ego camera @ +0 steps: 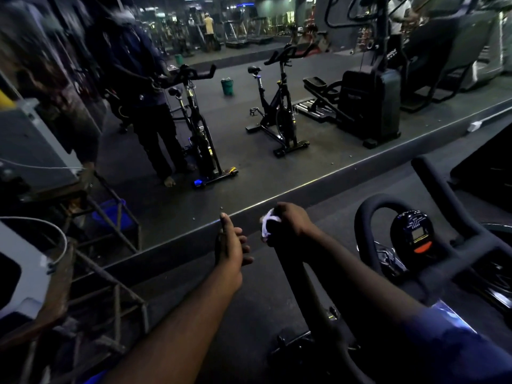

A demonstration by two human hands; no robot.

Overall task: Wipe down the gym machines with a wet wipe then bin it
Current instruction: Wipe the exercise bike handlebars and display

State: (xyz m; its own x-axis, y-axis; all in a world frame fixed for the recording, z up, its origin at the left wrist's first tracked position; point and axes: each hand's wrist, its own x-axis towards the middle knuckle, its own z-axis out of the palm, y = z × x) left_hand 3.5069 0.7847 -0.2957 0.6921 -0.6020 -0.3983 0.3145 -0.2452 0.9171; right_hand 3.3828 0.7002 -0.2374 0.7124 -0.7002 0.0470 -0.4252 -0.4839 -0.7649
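Dim gym hall, dark rubber floor (243, 306), with a wall mirror (318, 162) across the upper view. Reflected in it: two spin bikes (279, 112), a green bucket (227, 85) on the floor between them, and a standing person at the nearer bike. A rusty metal frame (110, 275) is seen at the left edge.

Foreground, right: the handlebar (296, 275) of a spin bike, padded and black. Its loop section and a small round console (414, 234) lie further right.

The wet wipe (266, 226), white and bunched, is wrapped over the tip of the left horn of the handlebar. It is clamped there by the right hand (291, 221), whose fingers are curled round the horn with the wipe between palm and padding. White folds show at the front and underside of the fist. A blue sleeve (443, 345) is seen on that arm.

The left hand (232, 245) is held in the air just to the left, near the wipe but apart from it. Its thumb is raised, its fingers are loosely curled, and it is not touching the handlebar.
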